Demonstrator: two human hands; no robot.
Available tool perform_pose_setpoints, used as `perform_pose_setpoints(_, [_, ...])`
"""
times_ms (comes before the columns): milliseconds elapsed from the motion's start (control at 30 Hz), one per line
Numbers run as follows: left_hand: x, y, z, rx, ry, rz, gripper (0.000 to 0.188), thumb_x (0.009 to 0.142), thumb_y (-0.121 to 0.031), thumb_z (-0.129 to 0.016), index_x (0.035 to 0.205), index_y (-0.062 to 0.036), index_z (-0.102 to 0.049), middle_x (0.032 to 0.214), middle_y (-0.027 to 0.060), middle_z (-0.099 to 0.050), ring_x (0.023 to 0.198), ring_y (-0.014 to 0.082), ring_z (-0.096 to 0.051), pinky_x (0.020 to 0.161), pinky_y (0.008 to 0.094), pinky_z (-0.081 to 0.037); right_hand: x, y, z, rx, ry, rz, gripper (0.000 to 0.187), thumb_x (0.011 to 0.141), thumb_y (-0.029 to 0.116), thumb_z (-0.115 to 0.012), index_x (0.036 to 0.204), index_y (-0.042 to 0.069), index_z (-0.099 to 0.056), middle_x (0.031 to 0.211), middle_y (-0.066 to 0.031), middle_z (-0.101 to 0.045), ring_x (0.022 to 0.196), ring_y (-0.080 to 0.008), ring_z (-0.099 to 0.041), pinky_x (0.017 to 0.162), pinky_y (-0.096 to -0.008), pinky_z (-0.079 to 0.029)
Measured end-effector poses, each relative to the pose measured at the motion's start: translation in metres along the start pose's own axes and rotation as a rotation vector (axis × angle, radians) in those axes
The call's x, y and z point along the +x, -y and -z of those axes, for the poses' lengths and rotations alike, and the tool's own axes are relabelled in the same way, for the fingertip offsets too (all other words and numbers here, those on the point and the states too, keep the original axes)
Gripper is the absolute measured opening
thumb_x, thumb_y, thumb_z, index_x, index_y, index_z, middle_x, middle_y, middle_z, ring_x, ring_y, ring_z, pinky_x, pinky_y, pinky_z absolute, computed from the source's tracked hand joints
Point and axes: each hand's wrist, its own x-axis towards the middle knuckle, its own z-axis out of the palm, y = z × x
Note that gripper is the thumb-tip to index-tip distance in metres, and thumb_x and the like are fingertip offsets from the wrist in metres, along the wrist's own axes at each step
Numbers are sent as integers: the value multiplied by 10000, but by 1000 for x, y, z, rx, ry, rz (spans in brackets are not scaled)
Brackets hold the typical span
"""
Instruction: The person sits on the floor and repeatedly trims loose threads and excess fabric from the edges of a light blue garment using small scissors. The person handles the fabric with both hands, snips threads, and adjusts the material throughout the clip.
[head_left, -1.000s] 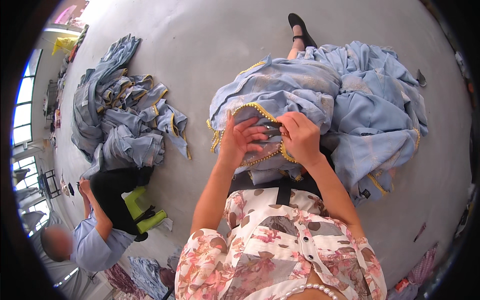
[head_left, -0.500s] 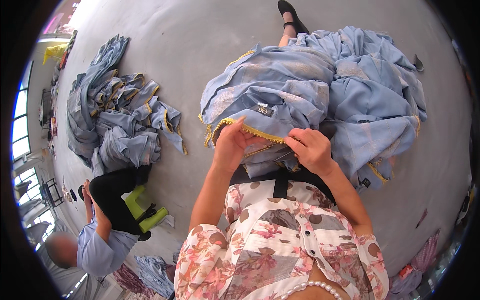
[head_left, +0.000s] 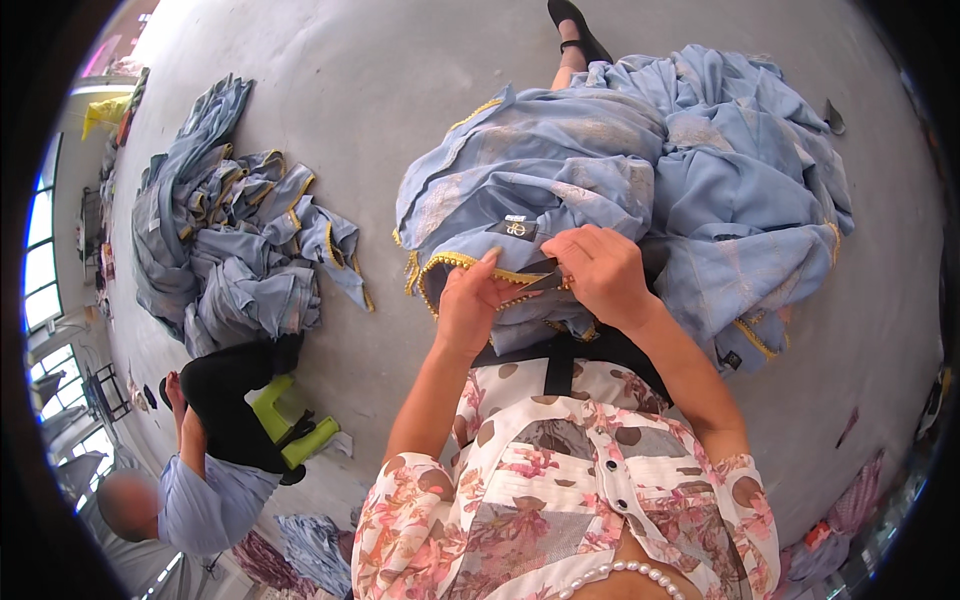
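Blue patterned cloth [head_left: 540, 170] with a yellow beaded edge [head_left: 450, 260] lies bunched over my lap. My left hand [head_left: 470, 300] pinches that edge between thumb and fingers. Close beside it, my right hand [head_left: 600, 275] is closed around small thread snips [head_left: 543, 282], whose handle is hidden in the fingers. The blades stand apart and point left at the edge by my left fingertips; whether they touch a thread cannot be seen. A dark label [head_left: 516, 230] is sewn on the cloth just beyond my hands.
More of the blue cloth [head_left: 740, 190] spreads to the right. On the grey floor [head_left: 370, 130] at left lies another heap of yellow-edged cloth [head_left: 230, 240]. A person [head_left: 215, 500] sits near it on a green stool [head_left: 290, 425]. My black shoe [head_left: 580, 32] shows at the top.
My right hand has let go of the beaded edge and shifted up and left. Snip blades now show at its fingers. The left hand has slid slightly right and still pinches the edge.
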Motion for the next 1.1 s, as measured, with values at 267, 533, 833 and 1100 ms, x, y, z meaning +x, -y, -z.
perform_pose_setpoints(267, [4,5,-2,23,-22,-36,250,945,-147,-476,1101,25,-568,1063,164,-649,945,288,-659,832,484,-545,4,-1,5,871,-52,-791,49,883,44,-620,918,11,-610,745,13,-636,606,1,-456,535,-165,-363])
perform_pose_setpoints(533, [16,21,-6,77,-198,-44,208,779,-49,-654,973,2,-597,834,64,-652,715,143,-629,626,275,-508,12,-3,11,873,-112,-771,60,909,81,-600,926,23,-599,753,11,-629,592,6,-454,536,-154,-356])
perform_pose_setpoints(833, [15,26,-12,-128,-221,-25,88,756,-47,-620,822,-36,-561,793,71,-633,716,157,-614,633,291,-494,15,-12,28,415,-102,-668,217,902,176,-625,1033,15,-562,784,-65,-640,696,-119,-620,628,-224,-490])
perform_pose_setpoints(1100, [17,31,1,-230,-134,-39,85,800,-38,-563,791,-48,-647,833,72,-687,770,216,-657,733,383,-520,-25,5,26,161,105,-661,203,865,160,-663,955,12,-559,761,-111,-656,660,-181,-654,588,-273,-493])
